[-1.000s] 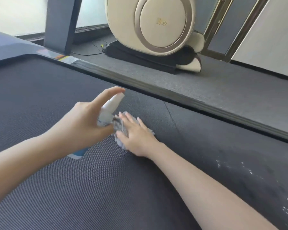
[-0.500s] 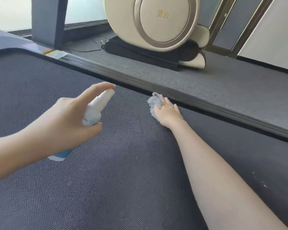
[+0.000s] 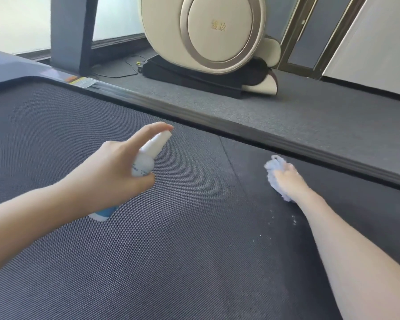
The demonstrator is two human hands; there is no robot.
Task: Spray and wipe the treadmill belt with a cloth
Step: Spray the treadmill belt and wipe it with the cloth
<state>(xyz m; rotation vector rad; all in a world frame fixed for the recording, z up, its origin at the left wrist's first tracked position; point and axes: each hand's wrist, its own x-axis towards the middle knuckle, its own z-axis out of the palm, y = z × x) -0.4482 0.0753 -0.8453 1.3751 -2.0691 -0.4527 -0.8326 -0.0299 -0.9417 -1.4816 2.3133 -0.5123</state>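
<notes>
Head view: we look down on a dark, woven treadmill belt (image 3: 171, 250) that fills most of the frame, with both bare forearms reaching out over it. The left hand (image 3: 109, 172) grips a white spray bottle (image 3: 146, 160) with a blue base. Its fingers and thumb curl round the body and the index finger lies across the top of the nozzle, which points away over the belt. Well apart to the right, the right hand (image 3: 286, 179) clutches a crumpled pale blue cloth (image 3: 271, 168). The fingers are bunched around it and it is pressed down on the belt, close to the grey side rail (image 3: 240, 132) but not touching it. We make out small white droplets (image 3: 293, 220) scattered on the belt just beside the right forearm. A thin seam crosses the belt between the two hands.

Beyond the rail lies grey carpet, where a cream, round-sided machine (image 3: 217, 31) sits on a black base. The treadmill's dark upright (image 3: 72, 31) rises at upper left, with a warning label (image 3: 82, 82) at its foot and a black cable (image 3: 125, 70) on the floor behind.
</notes>
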